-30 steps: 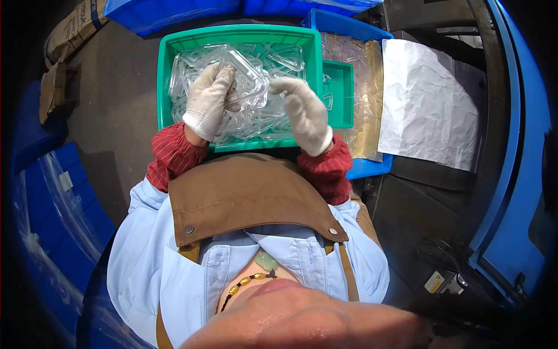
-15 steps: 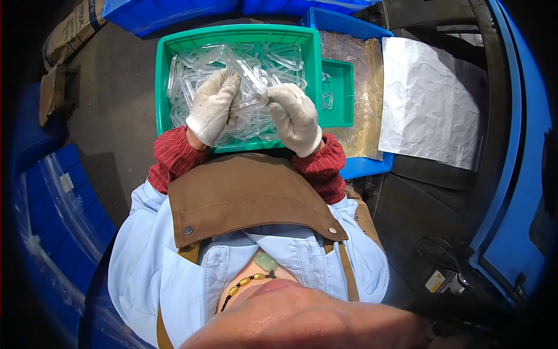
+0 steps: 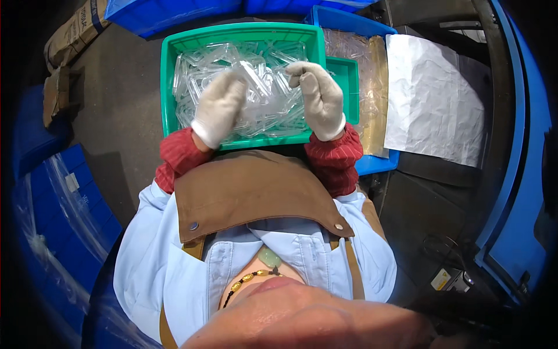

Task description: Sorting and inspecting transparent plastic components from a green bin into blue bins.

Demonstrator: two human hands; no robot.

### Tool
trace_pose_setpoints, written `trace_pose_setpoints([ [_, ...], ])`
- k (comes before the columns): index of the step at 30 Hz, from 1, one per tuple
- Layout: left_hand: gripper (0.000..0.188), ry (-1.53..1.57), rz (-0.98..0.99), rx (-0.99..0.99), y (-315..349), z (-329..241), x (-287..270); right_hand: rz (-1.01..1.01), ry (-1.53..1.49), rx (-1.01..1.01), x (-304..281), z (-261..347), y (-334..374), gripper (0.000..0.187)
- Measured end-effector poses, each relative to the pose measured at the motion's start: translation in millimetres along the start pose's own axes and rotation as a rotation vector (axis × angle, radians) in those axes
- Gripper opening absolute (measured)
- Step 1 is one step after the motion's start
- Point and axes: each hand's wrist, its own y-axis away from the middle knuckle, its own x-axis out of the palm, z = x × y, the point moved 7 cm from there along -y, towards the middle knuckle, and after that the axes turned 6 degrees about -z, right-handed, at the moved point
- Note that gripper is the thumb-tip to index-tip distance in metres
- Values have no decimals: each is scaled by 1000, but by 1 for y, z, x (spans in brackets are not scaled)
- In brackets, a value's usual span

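Note:
Both my hands wear white gloves and are over a green bin (image 3: pixel 168 93) heaped with clear plastic pieces (image 3: pixel 200 61), long and narrow like slim triangular frames. At the left of the heap, my left hand (image 3: pixel 220 104) is closed on one clear plastic piece (image 3: pixel 254 80), which slants down to the right from the fingertips; motion blurs both. My right hand (image 3: pixel 321 96) is apart from it, above the bin's right side. Its fingers are curled in toward the thumb, and whatever they may hold does not show.
A smaller green tray (image 3: pixel 350 87) sits right of the bin, inside a blue crate (image 3: pixel 381 166) with more clear pieces and a brown sheet. Crumpled white paper (image 3: pixel 433 99) lies farther right, by a blue machine panel (image 3: pixel 514 221). Blue bins (image 3: pixel 174 14) stand behind.
My right hand has moved right, away from the clear piece it was beside. My left hand still has that piece and has shifted slightly. The smaller green tray is now partly covered by my right hand.

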Motion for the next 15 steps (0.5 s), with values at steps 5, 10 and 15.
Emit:
trace_pose_setpoints([
  [5, 19, 142, -46, -68, -15, 7, -6, 83, 5, -116, 16, 2, 7, 22],
  [10, 19, 167, -35, -67, -15, 12, -3, 117, 96, -249, 28, 13, 11, 16],
  [15, 18, -81, 73, 193, 4, 7, 12, 70, 220, -330, 31, 15, 6, 18],
])
